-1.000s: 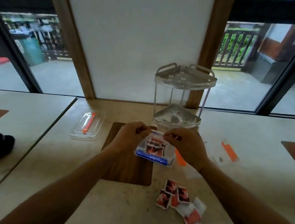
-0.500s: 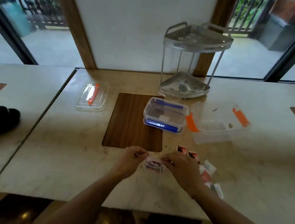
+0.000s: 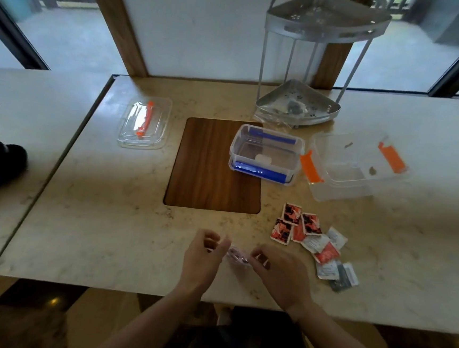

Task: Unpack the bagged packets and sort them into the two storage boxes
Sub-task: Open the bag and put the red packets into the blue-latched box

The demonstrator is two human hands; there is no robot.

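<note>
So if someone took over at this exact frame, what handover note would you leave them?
Left hand and right hand: both pinch a small clear bag between them, just above the near table edge; its contents are blurred.
Loose packets: a pile of red and white ones on the table, right of the hands.
Blue-clipped box and orange-clipped box: both open, no packets visible inside. A clear lid lies far left.
Done: some packets unbagged.
Left: empty this bag, sort everything into the two boxes.
</note>
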